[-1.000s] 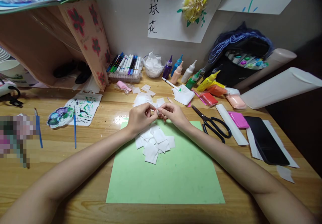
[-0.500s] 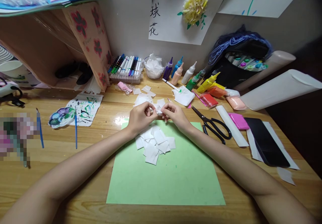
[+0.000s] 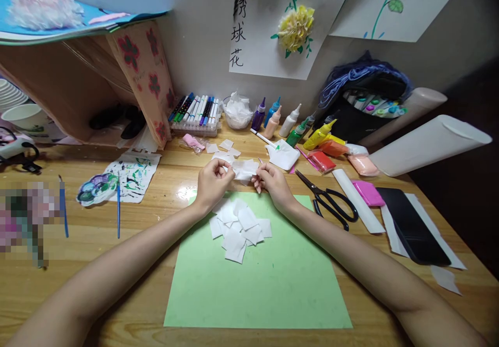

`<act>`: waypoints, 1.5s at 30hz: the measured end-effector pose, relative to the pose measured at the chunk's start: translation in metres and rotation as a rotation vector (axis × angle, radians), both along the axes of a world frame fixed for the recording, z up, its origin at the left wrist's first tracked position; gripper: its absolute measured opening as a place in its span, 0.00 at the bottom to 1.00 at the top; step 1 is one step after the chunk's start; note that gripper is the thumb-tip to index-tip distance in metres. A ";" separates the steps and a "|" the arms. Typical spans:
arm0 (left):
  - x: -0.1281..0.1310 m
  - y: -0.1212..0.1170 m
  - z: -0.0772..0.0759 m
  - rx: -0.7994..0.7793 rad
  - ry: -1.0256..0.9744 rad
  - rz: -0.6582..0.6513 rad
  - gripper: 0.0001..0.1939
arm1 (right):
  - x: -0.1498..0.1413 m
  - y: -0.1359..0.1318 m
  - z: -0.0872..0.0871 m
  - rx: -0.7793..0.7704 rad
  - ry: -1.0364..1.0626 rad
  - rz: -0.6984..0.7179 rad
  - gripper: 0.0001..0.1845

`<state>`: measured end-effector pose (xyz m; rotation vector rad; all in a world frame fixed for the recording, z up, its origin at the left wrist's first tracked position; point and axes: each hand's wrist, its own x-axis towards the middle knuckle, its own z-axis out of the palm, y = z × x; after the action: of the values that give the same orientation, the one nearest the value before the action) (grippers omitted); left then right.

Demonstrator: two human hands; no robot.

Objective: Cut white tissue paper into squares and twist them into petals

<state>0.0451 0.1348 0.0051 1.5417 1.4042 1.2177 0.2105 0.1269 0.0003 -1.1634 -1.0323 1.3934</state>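
Note:
Between my two hands a thin white tissue paper piece (image 3: 245,170) is stretched out above the far edge of the green sheet (image 3: 288,284). My left hand (image 3: 212,182) pinches its left end between thumb and fingers. At the other end, my right hand (image 3: 273,183) has thumb and forefinger closed on it. Several white paper squares (image 3: 237,227) lie in a loose heap on the green sheet, just below my hands. More white squares (image 3: 226,144) rest on the wooden table behind my left hand.
Black-handled scissors (image 3: 327,199), a pink packet (image 3: 367,194) and a phone (image 3: 413,227) lie to the right. Paint bottles (image 3: 290,121), a bowl of white tissue (image 3: 237,112) and markers (image 3: 197,112) line the back. A paint palette (image 3: 95,190) and brushes (image 3: 118,207) are left.
My hands have moved slightly apart, and the tissue paper between them now shows wider and flatter. The whole view has tilted up a little. The heap of squares looks the same.

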 end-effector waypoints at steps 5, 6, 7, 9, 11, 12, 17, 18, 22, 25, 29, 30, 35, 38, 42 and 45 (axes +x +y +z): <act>-0.003 0.006 -0.002 -0.048 -0.035 0.117 0.03 | 0.000 0.001 0.001 -0.031 0.045 -0.043 0.07; -0.005 0.007 -0.003 -0.054 -0.021 0.144 0.03 | 0.000 0.001 0.002 -0.038 0.052 -0.045 0.07; -0.006 0.008 -0.003 -0.058 0.006 0.168 0.04 | 0.001 0.001 0.003 -0.041 0.055 -0.045 0.07; -0.007 0.007 -0.002 -0.047 0.081 0.203 0.06 | 0.001 0.001 0.003 -0.034 0.036 -0.026 0.08; -0.006 0.004 0.001 0.011 0.153 0.222 0.08 | 0.001 0.001 0.003 -0.016 -0.018 0.024 0.10; -0.005 0.001 0.003 0.060 0.185 0.219 0.09 | 0.001 0.001 0.003 -0.001 -0.049 0.055 0.11; 0.002 -0.013 0.009 0.288 0.380 -0.026 0.07 | 0.000 -0.001 0.003 0.088 -0.144 0.151 0.14; 0.002 -0.015 0.008 0.306 0.410 -0.069 0.08 | 0.000 -0.002 0.004 0.102 -0.152 0.162 0.14; 0.002 -0.015 0.003 0.306 0.472 -0.108 0.09 | -0.002 -0.004 0.008 0.125 -0.165 0.194 0.14; 0.001 -0.014 0.002 0.289 0.472 -0.097 0.09 | -0.002 -0.005 0.010 0.111 -0.169 0.199 0.14; 0.001 -0.013 0.003 0.255 0.436 -0.092 0.09 | -0.002 -0.005 0.012 0.082 -0.197 0.202 0.13; 0.001 -0.013 0.004 0.246 0.426 -0.097 0.09 | -0.002 -0.005 0.012 0.079 -0.204 0.203 0.13; 0.001 -0.012 0.003 0.238 0.387 -0.116 0.08 | -0.003 -0.006 0.014 0.071 -0.238 0.208 0.12; 0.001 -0.012 0.002 0.245 0.375 -0.114 0.07 | -0.002 -0.006 0.015 0.066 -0.250 0.214 0.11; 0.000 -0.012 0.001 0.249 0.367 -0.124 0.07 | -0.001 -0.006 0.015 0.071 -0.255 0.229 0.11; 0.001 -0.012 0.001 0.241 0.367 -0.120 0.07 | 0.000 -0.006 0.014 0.067 -0.258 0.240 0.11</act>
<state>0.0457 0.1232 0.0061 2.0688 1.4016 1.0999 0.2101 0.1213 0.0146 -1.2223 -1.4299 1.4030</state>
